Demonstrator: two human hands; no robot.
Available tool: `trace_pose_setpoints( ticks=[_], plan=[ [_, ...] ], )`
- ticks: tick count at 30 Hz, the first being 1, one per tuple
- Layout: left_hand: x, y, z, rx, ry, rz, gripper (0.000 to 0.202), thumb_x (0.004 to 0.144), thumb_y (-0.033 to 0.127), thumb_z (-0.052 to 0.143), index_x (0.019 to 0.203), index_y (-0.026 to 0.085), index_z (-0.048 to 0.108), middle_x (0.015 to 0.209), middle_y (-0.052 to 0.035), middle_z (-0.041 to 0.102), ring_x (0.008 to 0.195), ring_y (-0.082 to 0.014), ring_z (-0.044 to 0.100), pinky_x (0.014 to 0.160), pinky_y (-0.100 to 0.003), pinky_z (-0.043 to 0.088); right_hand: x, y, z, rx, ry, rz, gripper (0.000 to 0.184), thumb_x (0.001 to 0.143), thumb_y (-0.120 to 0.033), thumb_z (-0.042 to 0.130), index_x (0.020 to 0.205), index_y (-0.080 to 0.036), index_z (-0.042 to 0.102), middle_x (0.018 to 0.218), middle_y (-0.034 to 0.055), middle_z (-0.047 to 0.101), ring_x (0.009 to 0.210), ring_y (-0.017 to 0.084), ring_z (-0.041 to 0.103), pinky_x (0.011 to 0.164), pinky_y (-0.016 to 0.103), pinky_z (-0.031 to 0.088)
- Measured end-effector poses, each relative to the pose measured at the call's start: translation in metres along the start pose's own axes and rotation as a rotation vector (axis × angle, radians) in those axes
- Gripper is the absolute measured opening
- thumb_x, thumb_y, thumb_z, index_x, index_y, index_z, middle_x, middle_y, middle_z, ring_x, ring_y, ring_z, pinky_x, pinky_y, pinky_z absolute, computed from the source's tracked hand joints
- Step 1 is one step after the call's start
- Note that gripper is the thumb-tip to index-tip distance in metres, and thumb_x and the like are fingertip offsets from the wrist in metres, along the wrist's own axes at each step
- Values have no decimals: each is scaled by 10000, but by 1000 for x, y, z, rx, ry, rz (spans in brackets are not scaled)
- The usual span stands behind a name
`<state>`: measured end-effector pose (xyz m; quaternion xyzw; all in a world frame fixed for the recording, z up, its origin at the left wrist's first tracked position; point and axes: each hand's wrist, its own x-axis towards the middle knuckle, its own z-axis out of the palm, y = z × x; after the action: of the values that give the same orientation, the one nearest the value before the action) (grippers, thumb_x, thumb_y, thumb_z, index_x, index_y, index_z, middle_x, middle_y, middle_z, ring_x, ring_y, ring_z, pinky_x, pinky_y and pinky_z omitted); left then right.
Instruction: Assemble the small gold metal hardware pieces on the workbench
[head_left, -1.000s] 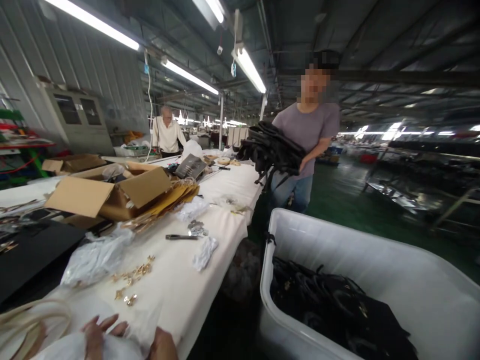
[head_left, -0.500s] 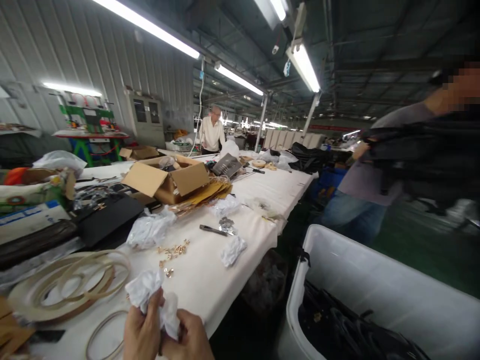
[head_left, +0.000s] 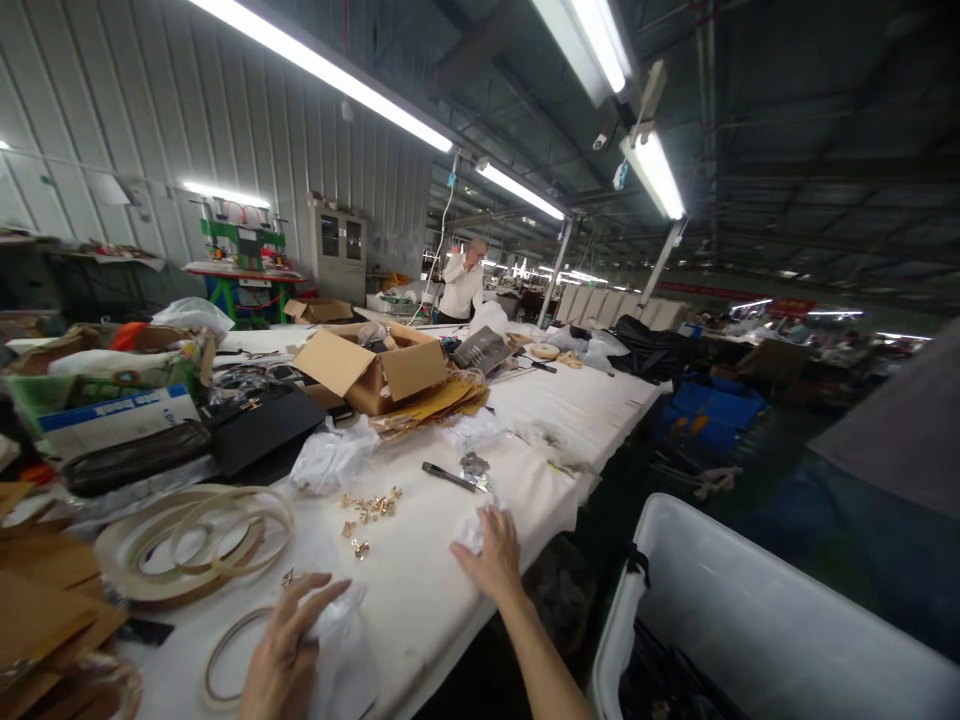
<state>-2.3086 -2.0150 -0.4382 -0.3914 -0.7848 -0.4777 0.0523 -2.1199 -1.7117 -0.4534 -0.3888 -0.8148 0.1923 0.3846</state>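
My left hand [head_left: 289, 640] is at the near edge of the white-covered table, its fingers stretched out and apart. A thin, wrinkled white sheet [head_left: 345, 645] lies against its right side. Farther forward, my right hand [head_left: 495, 555] reaches over a crumpled white wad [head_left: 471, 532], fingers and thumb bent around it. Small gold-coloured metal fittings [head_left: 375, 505] lie scattered between the hands and beyond them. Just past my right hand are a dark, slim tool [head_left: 448, 476] and some silvery flat pieces [head_left: 475, 468].
Rolls of pale tape [head_left: 180, 540] lie to the left. An opened cardboard box [head_left: 375, 370] and crumpled white plastic [head_left: 334, 455] stand farther back. A white bin [head_left: 750, 570] holding black items is at the right. One person [head_left: 461, 280] stands beyond the table; another's clothing shows at right.
My hands have moved apart from the white wad they held together. The right has gone forward to the wad on the table; the left has opened. The view has turned left.
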Motion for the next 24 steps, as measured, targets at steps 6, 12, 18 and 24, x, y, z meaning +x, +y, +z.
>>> trace_pose_setpoints(
  ticks=[6,12,18,24],
  plan=[
    [-26,6,10,-64,-96,-36,310,775,213,536,1017,272,720,1040,-42,703,972,-262,697,856,-362,581,-39,-23,6,49,-83,-252,326,850,-256,654,1173,-217,676,1254,138,657,1246,326,582,1114,502,485],
    [-26,45,-2,-86,-204,-211,434,993,558,479,748,228,620,879,-30,614,850,-241,642,824,-366,484,-44,-60,14,323,-210,-52,379,943,-495,546,1098,-193,715,1044,135,760,959,282,710,863,364,568],
    [-21,32,7,-218,-89,-272,369,990,511,523,817,220,671,906,-56,696,890,-252,663,853,-360,475,-34,-92,31,883,-239,464,527,861,-647,632,1176,-229,686,1219,105,732,1076,278,691,734,290,573],
    [-14,27,17,-502,-95,-352,660,879,486,719,1443,200,529,1273,-134,709,1235,-313,628,1066,-422,470,-41,-130,54,1246,-320,676,581,762,-594,766,1231,-258,689,1226,51,732,1002,227,699,573,215,508]
  ],
)
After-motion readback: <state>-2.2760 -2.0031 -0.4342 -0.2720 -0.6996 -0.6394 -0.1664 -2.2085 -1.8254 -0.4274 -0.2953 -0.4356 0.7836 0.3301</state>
